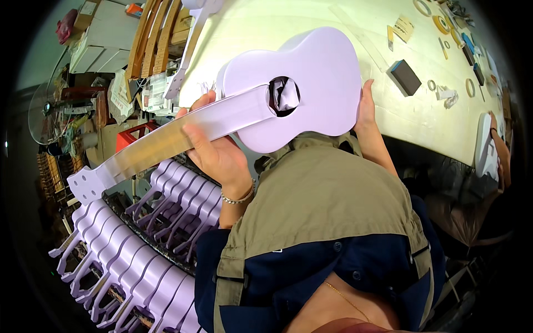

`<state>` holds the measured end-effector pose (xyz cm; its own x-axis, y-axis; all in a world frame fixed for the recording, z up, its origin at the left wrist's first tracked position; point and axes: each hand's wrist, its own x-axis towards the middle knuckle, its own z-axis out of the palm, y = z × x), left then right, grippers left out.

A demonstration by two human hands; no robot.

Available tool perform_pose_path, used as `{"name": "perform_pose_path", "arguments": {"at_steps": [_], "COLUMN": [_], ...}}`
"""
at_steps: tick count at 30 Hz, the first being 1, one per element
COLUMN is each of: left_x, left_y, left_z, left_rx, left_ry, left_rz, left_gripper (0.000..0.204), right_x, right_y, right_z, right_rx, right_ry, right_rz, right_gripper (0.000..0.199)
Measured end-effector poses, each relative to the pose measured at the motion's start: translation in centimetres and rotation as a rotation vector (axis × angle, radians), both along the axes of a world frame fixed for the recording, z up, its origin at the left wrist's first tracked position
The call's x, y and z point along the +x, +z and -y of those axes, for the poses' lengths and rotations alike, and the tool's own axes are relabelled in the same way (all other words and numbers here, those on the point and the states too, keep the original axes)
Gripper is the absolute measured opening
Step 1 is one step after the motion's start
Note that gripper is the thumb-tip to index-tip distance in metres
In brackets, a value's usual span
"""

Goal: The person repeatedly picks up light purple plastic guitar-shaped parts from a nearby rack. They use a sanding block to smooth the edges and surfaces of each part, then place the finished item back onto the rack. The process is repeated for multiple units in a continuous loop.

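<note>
Lilac paint covers the one ukulele (300, 83) the person holds above the pale workbench (422, 119), its body over the bench's near edge and its neck running down toward the lower left. White paper is stuffed in the single sound hole, and the face of the neck is covered by a tan strip. The left hand (214, 147) is wrapped around the neck from beneath, thumb laid over the top and fingers curled shut on it; a beaded bracelet sits on that wrist. The right hand (366, 105) presses flat against the far side of the body, fingers extended along the edge, steadying it.

Below the neck, two rows of lilac instruments (139, 261) stand packed in a rack, too tightly overlapped to count exactly. On the bench lie one dark sanding block (406, 76) and at least four tape rings (441, 23). Three bare wooden necks (152, 36) lean at the upper left. Another person's hand (499, 147) rests on a white piece at the right rim.
</note>
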<state>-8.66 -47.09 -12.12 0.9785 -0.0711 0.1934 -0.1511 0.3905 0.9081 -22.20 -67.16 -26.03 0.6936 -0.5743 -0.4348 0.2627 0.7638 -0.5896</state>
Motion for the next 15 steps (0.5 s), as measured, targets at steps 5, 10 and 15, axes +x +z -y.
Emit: {"name": "perform_pose_path", "arguments": {"at_steps": [5,10,15], "left_x": [-0.1,-1.0,-2.4], "left_y": [-0.3,-0.3,0.3], "left_z": [0.6,0.7,1.2], "left_rx": [-0.149,-0.143,-0.217], "left_ry": [0.054,0.04,-0.041], "left_rz": [-0.085,-0.158,-0.183], "left_gripper": [0.044,0.044,0.039], "right_x": [-0.1,2.5,3.4], "right_y": [1.2,8.8,10.5], "right_z": [0.3,-2.3,-4.7], "right_rx": [-1.362,-2.037,-2.064], "right_ry": [-0.133,0.027,0.02], "right_rz": [-0.634,-0.382,-0.338], "right_gripper": [0.058,0.058,0.067]}}
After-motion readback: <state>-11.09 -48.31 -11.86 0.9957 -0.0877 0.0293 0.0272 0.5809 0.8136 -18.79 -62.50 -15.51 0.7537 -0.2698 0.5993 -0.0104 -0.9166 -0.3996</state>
